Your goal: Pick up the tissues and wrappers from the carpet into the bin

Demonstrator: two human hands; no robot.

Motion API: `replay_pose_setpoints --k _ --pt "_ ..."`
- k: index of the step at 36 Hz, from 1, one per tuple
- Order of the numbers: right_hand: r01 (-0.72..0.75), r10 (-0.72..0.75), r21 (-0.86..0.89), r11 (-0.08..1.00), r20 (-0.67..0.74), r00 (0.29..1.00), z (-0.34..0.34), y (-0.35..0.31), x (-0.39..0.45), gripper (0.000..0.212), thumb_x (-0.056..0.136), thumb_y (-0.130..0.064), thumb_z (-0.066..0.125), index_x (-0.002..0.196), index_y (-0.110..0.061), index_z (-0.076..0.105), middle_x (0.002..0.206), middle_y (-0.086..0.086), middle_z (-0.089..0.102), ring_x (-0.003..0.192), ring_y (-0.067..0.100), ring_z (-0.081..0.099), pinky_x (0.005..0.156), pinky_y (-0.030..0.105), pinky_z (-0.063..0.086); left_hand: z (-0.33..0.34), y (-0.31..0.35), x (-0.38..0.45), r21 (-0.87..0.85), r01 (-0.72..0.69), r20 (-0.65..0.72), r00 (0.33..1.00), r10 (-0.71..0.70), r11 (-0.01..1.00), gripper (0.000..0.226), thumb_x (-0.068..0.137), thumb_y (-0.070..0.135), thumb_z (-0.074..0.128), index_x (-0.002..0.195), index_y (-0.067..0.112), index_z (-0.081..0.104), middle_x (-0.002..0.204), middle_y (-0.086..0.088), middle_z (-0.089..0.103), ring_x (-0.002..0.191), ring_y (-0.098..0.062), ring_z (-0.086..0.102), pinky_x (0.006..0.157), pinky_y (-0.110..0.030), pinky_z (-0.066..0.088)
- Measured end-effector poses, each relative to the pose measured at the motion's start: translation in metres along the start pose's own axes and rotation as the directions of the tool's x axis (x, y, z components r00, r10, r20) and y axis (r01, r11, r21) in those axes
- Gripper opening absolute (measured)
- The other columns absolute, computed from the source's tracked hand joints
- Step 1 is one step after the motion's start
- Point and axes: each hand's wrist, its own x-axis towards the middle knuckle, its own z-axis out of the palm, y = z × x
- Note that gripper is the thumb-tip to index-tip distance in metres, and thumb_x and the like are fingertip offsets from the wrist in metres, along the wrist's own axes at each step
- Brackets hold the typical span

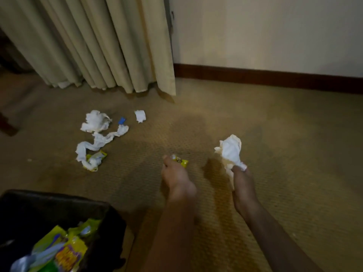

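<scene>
My right hand (pixel 243 183) is shut on a crumpled white tissue (pixel 230 150) held above the carpet. Closed around a small yellow wrapper (pixel 181 161), my left hand (pixel 176 177) hovers low over the carpet at centre. To the left lie a crumpled tissue (pixel 95 121), a long twisted tissue strip (pixel 98 143), a yellow and white wrapper (pixel 95 160), a small blue scrap (pixel 122 120) and a small white tissue piece (pixel 140 116). The black bin (pixel 59 203) stands at the lower left and holds several colourful wrappers.
Beige curtains (pixel 98 46) hang to the floor at the back left. A white wall with a dark wooden skirting board (pixel 265 75) runs along the back right. A dark furniture leg (pixel 7 126) stands at the far left edge.
</scene>
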Motion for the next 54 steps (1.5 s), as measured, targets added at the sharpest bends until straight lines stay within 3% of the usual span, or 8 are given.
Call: replay_pose_setpoints --k 8,13,21,27,32,39,46,54 --pt "0.027 -0.035 0.066 0.997 0.118 0.992 0.000 -0.045 -0.092 0.039 0.094 -0.019 0.048 0.132 -0.025 0.050 0.116 0.004 0.059 0.090 0.019 0.053 0.067 0.031 0.041 -0.061 0.066 -0.085 -0.205 0.107 0.133 0.988 -0.081 0.973 0.049 0.098 0.042 0.047 0.140 0.018 0.041 0.119 -0.011 0.048 0.093 -0.020 0.051 0.089 -0.033 0.048" --pt "0.041 -0.046 0.027 0.999 0.242 0.969 0.013 -0.072 -0.152 0.053 0.094 -0.020 0.047 0.146 -0.023 0.036 0.136 0.008 0.048 0.114 0.027 0.048 0.086 0.038 0.040 -0.106 0.097 -0.123 -0.194 0.033 0.165 0.986 -0.001 0.980 0.045 0.097 0.042 0.051 0.134 0.018 0.046 0.110 -0.010 0.052 0.091 -0.019 0.055 0.073 -0.029 0.050" --pt "-0.001 0.020 -0.042 0.999 0.461 0.887 0.051 -0.071 -0.231 0.045 0.088 -0.026 0.045 0.132 -0.015 0.049 0.126 0.010 0.055 0.114 0.028 0.049 0.093 0.041 0.038 -0.187 0.134 -0.123 -0.118 -0.130 0.070 0.988 0.139 0.984 0.037 0.099 0.045 0.042 0.121 0.017 0.052 0.088 -0.007 0.058 0.074 -0.019 0.055 0.065 -0.029 0.045" --pt "-0.052 0.126 -0.143 0.988 0.578 0.806 0.086 -0.041 -0.263 0.024 0.082 -0.028 0.043 0.093 -0.010 0.055 0.083 0.010 0.053 0.072 0.021 0.045 0.062 0.031 0.034 -0.256 0.143 -0.101 0.019 -0.163 -0.100 0.981 0.164 0.986 0.053 0.099 0.041 0.028 0.133 0.007 0.051 0.127 -0.017 0.057 0.112 -0.034 0.055 0.094 -0.041 0.047" --pt "0.158 0.052 -0.252 0.955 0.664 0.746 0.122 -0.022 -0.271 0.045 0.077 -0.003 0.046 0.121 -0.010 0.042 0.098 0.006 0.053 0.081 0.018 0.051 0.059 0.026 0.041 -0.311 0.143 -0.083 0.362 -0.344 -0.089 0.912 0.399 0.866 0.039 0.102 0.021 0.030 0.125 -0.004 0.047 0.102 -0.022 0.056 0.088 -0.035 0.057 0.076 -0.044 0.047" --pt "0.678 -0.107 -0.407 0.612 0.806 0.581 0.147 0.001 -0.271 0.050 0.086 -0.006 0.053 0.133 -0.017 0.036 0.116 -0.001 0.045 0.102 0.010 0.050 0.080 0.019 0.044 -0.356 0.130 -0.065 0.757 -0.384 0.112 0.873 0.475 0.528 0.033 0.099 0.017 0.046 0.129 0.003 0.043 0.091 -0.006 0.054 0.068 -0.015 0.051 0.049 -0.025 0.037" --pt "0.839 -0.098 -0.427 0.338 0.870 0.482 0.148 0.023 -0.265 0.062 0.090 -0.016 0.058 0.145 -0.027 0.031 0.141 0.004 0.039 0.128 0.019 0.040 0.105 0.033 0.037 -0.369 0.108 -0.051 0.877 -0.417 0.322 0.879 0.350 0.239 0.026 0.097 0.026 0.052 0.120 0.019 0.058 0.115 -0.007 0.060 0.092 -0.019 0.062 0.080 -0.033 0.053" --pt "0.932 -0.056 -0.356 0.074 0.931 0.360 0.145 0.046 -0.257 0.073 0.096 -0.033 0.047 0.152 -0.033 0.001 0.161 -0.009 -0.003 0.147 0.016 -0.010 0.117 0.043 0.007 -0.385 0.107 -0.048 0.931 -0.336 0.132 0.674 0.726 0.143 0.046 0.093 0.017 0.049 0.138 0.012 0.040 0.146 -0.014 0.032 0.134 -0.031 0.031 0.106 -0.043 0.032"
